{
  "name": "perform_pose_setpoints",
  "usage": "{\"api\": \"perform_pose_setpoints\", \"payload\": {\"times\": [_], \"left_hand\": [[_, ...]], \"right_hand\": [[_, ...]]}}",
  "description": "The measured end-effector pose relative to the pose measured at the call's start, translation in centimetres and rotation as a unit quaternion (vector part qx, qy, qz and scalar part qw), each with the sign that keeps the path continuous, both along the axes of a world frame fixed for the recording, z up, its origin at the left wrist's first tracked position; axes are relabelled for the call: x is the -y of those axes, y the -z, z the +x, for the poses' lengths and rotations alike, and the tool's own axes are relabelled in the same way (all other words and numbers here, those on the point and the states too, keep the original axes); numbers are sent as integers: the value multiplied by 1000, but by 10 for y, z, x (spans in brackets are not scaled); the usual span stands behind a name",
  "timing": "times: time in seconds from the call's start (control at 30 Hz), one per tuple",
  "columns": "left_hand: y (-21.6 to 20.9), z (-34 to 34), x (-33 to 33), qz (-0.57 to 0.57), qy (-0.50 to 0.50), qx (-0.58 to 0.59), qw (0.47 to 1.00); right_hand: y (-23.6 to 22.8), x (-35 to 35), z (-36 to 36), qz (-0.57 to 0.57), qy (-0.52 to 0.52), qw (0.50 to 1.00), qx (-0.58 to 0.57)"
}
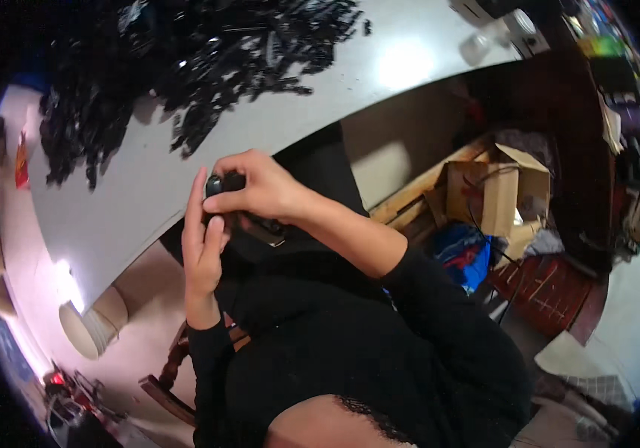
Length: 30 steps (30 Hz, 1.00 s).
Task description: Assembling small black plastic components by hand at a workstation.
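A small glossy black part (214, 187) with a rounded end is held between my hands, just past the near edge of the table. My right hand (264, 188) is closed round it, thumb and curled forefinger gripping from the right. Along its left side press the straight fingers of my left hand (204, 250), whose thumb comes up from below. The part's kind cannot be made out, as my fingers cover much of it. Below my right hand shows a dark piece with a pale edge (275, 243), partly hidden. Beyond, a large heap of similar black parts (238, 63) lies on the table.
The white table (290, 119) curves across in front of me. A clear jar (495, 37) lies toward its far right. On the right stand an open cardboard box (492, 198) and a blue bag (462, 257). At lower left are a pale bin (92, 328) and a wooden chair (167, 388).
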<state>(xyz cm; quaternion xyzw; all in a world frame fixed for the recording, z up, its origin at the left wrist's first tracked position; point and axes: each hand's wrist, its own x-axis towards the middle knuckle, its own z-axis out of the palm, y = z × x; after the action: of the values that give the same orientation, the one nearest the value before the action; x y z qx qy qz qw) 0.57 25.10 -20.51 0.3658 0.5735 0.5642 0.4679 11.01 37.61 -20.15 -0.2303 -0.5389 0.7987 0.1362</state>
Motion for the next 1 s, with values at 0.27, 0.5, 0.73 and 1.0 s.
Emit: {"api": "perform_pose_setpoints", "payload": {"times": [0.27,0.5,0.73,1.0], "left_hand": [[27,8,8,-76,75,-341,934],[18,3,21,-76,104,-425,896],[15,4,14,-58,91,-418,902],[22,3,4,-79,104,-413,901]], "right_hand": [[61,13,31,378,12,924,52],[34,-85,151,297,-73,893,331],[44,-153,382,536,88,286,789],[12,-136,432,-119,579,634,499]]}}
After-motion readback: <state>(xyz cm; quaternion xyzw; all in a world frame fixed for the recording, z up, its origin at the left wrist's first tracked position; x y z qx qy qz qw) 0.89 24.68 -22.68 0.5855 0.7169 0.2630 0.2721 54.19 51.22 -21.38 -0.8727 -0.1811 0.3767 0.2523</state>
